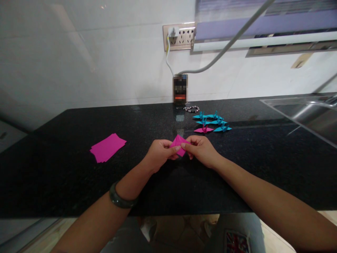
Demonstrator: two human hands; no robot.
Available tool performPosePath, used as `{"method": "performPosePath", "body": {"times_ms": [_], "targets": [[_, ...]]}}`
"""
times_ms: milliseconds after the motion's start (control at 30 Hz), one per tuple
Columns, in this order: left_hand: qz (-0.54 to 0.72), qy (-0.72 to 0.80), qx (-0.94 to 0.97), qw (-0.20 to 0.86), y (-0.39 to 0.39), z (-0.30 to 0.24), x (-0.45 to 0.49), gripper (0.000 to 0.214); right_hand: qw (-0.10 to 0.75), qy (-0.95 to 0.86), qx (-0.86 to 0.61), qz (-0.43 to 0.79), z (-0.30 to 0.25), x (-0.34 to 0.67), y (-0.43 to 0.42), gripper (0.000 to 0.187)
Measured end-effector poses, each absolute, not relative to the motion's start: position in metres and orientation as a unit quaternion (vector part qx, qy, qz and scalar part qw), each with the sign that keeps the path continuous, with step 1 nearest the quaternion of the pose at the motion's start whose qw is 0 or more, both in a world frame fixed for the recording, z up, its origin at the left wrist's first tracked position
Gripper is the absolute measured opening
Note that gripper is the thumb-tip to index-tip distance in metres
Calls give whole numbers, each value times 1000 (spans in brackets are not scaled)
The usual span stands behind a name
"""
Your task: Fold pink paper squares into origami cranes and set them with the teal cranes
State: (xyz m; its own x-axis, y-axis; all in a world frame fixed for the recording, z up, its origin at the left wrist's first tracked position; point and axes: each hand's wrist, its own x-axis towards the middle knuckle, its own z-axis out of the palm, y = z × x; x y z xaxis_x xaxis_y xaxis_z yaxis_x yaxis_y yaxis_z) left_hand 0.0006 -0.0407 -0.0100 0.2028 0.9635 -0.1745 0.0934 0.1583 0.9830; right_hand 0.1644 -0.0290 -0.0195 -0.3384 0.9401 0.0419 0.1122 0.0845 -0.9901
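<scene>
A folded pink origami paper [179, 140] is held between both hands just above the black counter, its pointed tip facing away from me. My left hand [161, 153] pinches its left corner, thumb on top and fingers underneath. On the other side, my right hand [202, 150] grips the right corner, the thumb lying over the paper's front. Parts of the paper are covered by the thumbs. Beyond my right hand stand several blue paper cranes [218, 122] and one pink paper crane [204, 129]. To the left lies a stack of pink paper sheets [107, 148].
The black countertop [65, 182] runs along a white tiled wall. A phone-like device [180, 88], blurred out, leans there below a socket panel [181, 37] with a plugged cable. A beaded bracelet [192, 109] lies near it. A metal sink [316, 112] is at the right.
</scene>
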Motion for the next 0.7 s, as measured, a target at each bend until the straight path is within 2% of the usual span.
{"method": "performPosePath", "body": {"times_ms": [367, 533, 700], "targets": [[398, 503, 490, 591, -40, -10, 1, 24, 416, -569, -379, 600, -19, 162, -31, 16], [411, 504, 460, 605, -39, -11, 0, 25, 403, -530, -367, 650, -22, 162, -30, 18], [412, 496, 458, 612, -39, -14, -1, 25, 389, -537, -374, 648, -21, 162, -30, 20]]}}
